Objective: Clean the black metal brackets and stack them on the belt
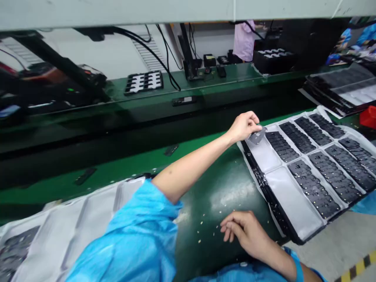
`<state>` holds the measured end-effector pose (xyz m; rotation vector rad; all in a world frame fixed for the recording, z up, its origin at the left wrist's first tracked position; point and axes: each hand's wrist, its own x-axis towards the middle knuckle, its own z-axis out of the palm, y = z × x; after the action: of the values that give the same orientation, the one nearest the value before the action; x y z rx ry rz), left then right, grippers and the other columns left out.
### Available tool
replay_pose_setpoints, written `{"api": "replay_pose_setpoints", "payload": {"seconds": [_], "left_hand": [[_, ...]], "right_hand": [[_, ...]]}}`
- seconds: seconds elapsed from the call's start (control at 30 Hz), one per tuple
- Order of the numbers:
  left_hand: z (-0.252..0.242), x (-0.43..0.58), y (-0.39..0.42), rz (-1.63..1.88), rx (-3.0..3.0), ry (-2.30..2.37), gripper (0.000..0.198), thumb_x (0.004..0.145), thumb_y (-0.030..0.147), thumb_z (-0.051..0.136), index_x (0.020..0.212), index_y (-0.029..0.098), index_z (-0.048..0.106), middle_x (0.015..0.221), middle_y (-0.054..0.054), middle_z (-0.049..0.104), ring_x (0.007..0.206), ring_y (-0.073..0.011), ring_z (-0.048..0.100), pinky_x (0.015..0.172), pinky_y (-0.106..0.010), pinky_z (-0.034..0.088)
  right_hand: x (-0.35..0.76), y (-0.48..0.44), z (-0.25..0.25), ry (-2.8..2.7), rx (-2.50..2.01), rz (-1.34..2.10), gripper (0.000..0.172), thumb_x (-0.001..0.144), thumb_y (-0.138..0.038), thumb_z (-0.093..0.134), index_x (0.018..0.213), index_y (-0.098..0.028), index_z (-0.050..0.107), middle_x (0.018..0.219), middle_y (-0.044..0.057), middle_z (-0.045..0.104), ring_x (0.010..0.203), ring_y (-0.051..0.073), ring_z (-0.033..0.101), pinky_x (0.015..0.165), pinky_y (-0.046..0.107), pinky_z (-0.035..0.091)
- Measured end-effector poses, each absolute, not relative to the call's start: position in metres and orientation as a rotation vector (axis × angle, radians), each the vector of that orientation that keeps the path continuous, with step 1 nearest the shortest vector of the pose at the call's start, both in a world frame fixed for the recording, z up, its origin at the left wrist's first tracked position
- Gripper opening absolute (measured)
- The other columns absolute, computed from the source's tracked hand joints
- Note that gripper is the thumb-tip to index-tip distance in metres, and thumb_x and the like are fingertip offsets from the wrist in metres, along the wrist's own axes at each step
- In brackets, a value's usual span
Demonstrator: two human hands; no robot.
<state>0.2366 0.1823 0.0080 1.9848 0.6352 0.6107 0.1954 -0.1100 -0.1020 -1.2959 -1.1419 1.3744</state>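
My left hand [246,126] reaches forward and pinches a flat dark grey plate [257,136] between thumb and fingers. It holds the plate over the far left corner of a white-lined tray [293,197]. Rows of overlapping thin black parts [313,188] lie in several of that tray's compartments; bare white lining shows in the leftmost ones. Close to my body, my right hand [245,232] hovers near the tray's left edge, fingers loosely bent and apart, with nothing in them. Small pale specks lie on the green bench [226,192] around it.
At lower left is another white-lined tray [70,223] with dark parts in one compartment. A dark handset-like device [184,101] and a tray of white pieces [143,82] lie across the bench. A red bin [368,116] is at right. A person in pink [243,41] stands behind.
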Motion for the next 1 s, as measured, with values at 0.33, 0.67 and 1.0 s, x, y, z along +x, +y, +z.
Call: {"api": "replay_pose_setpoints", "payload": {"seconds": [0.33, 0.67, 1.0], "left_hand": [[-0.017, 0.357, 0.203, 0.308, 2.354, 0.629, 0.006, 0.088, 0.013, 0.076, 0.084, 0.017, 0.078, 0.092, -0.005, 0.079, 0.093, -0.0213, 0.074, 0.086, -0.032, 0.056], [-0.005, 0.335, 0.188, 0.175, 2.691, 0.637, 0.022, 0.091, 0.004, 0.060, 0.094, 0.016, 0.078, 0.110, -0.016, 0.080, 0.117, -0.0335, 0.073, 0.098, -0.040, 0.053], [0.001, 0.316, 0.221, 0.166, 2.708, 0.788, 0.023, 0.099, 0.016, 0.060, 0.115, 0.021, 0.076, 0.123, -0.010, 0.078, 0.119, -0.0281, 0.071, 0.097, -0.035, 0.054]], "right_hand": [[0.204, -0.116, -0.118, -1.106, -1.352, 1.478, 0.048, 0.105, -0.058, 0.061, 0.098, -0.014, 0.076, 0.085, 0.009, 0.077, 0.064, 0.014, 0.072, 0.059, 0.023, 0.055], [0.202, -0.114, -0.125, -1.114, -1.338, 1.515, 0.043, 0.105, -0.052, 0.061, 0.095, -0.013, 0.076, 0.081, 0.008, 0.076, 0.059, 0.012, 0.068, 0.058, 0.022, 0.051], [0.203, -0.118, -0.127, -1.100, -1.322, 1.481, 0.042, 0.107, -0.052, 0.058, 0.100, -0.014, 0.075, 0.085, 0.009, 0.076, 0.062, 0.013, 0.070, 0.058, 0.023, 0.053]]}}
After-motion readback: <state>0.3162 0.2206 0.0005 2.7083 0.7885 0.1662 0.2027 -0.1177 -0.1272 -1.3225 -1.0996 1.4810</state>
